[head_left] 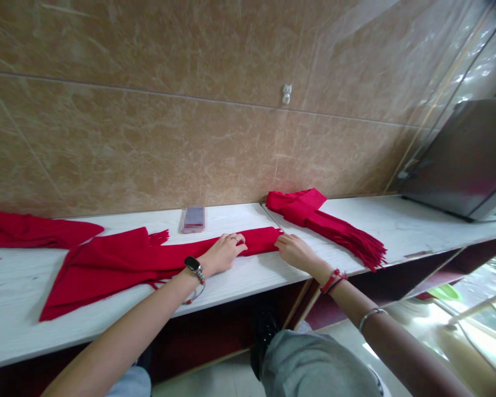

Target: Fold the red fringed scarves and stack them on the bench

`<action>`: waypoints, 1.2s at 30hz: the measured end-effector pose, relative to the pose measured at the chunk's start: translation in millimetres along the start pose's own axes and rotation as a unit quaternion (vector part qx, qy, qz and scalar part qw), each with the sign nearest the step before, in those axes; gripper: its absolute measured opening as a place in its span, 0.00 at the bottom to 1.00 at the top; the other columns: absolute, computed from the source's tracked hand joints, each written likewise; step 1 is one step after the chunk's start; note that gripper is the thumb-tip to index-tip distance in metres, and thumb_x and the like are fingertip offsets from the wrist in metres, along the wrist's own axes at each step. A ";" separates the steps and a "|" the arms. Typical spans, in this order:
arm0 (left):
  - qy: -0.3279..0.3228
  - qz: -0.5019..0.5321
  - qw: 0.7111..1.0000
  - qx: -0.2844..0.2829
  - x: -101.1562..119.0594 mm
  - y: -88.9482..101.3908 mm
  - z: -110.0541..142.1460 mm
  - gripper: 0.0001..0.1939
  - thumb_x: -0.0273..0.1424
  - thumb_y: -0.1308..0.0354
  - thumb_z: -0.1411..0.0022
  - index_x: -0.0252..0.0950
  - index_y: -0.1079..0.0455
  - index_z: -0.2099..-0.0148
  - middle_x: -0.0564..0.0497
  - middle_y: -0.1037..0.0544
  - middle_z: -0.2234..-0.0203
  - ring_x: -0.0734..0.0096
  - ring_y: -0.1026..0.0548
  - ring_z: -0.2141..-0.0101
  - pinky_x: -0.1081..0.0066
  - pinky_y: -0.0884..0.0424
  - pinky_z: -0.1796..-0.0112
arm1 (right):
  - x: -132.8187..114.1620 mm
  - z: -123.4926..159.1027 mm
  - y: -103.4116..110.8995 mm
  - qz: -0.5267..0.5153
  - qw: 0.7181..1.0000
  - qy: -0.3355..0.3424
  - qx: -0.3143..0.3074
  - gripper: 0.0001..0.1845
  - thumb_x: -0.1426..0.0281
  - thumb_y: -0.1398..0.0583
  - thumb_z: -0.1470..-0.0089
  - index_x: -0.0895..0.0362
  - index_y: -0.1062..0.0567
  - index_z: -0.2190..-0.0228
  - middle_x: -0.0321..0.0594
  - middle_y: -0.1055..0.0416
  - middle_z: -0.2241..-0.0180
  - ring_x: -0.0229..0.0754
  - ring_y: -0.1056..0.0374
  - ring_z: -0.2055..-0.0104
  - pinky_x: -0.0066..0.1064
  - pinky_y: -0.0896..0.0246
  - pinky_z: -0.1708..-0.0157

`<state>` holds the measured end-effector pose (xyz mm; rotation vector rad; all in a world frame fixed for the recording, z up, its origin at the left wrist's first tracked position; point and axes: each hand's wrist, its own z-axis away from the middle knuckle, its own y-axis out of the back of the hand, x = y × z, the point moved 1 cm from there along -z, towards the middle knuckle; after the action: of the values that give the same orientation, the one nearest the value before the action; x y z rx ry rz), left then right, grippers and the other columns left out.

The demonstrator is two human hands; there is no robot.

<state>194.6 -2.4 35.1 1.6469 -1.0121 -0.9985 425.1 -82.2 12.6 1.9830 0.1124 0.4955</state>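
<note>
Red scarf (119, 264): long knitted piece, laid lengthwise along the white counter (16, 309), folded into a narrow band at its right end and spreading wider toward the left, where a short fringe (159, 237) shows at an upper corner.

Left hand (222, 253): palm down on the folded band, fingers flat and spread loosely over the cloth, pressing rather than pinching; grip wide. A ring sits on one finger, and a dark watch (194, 266) is on the wrist.

Right hand (295, 252): palm down at the right end of the same band, fingertips touching the cloth's edge; grip wide, nothing clasped. Red cord bracelets (333, 280) circle the wrist, with a metal bangle (371, 315) further up the forearm.

Second red scarf (318, 220): folded, lying at an angle to the right of the hands, its upper end near the wall and its fringed end (370, 252) reaching the counter's front edge. Apart from the first scarf.

Third red cloth (28, 230): at far left, against the wall, partly cut off by the frame.

Phone (193, 218): flat on the counter behind the first scarf, near the wall.

Wall (149, 138): brown marbled tile, with a small white hook (286, 94) fixed on a grout line.

Dark boxlike appliance (467, 160): stands at the counter's far right.
</note>
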 end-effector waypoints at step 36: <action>0.196 0.128 0.970 -0.070 1.6 -40.0 -18.8 0.44 0.53 0.58 0.43 0.24 0.58 0.36 0.37 0.55 0.38 0.58 0.54 0.39 0.60 0.56 0.43 | -19.5 -45.6 -42.8 -0.049 0.990 -0.075 -0.106 0.22 0.69 0.57 0.39 0.61 0.39 0.46 0.51 0.49 0.41 0.48 0.56 0.38 0.49 0.54 0.45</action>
<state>219.6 10.7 1.1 1.4762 -0.8386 -0.5317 395.4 -30.0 -13.8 1.7901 0.0588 0.2807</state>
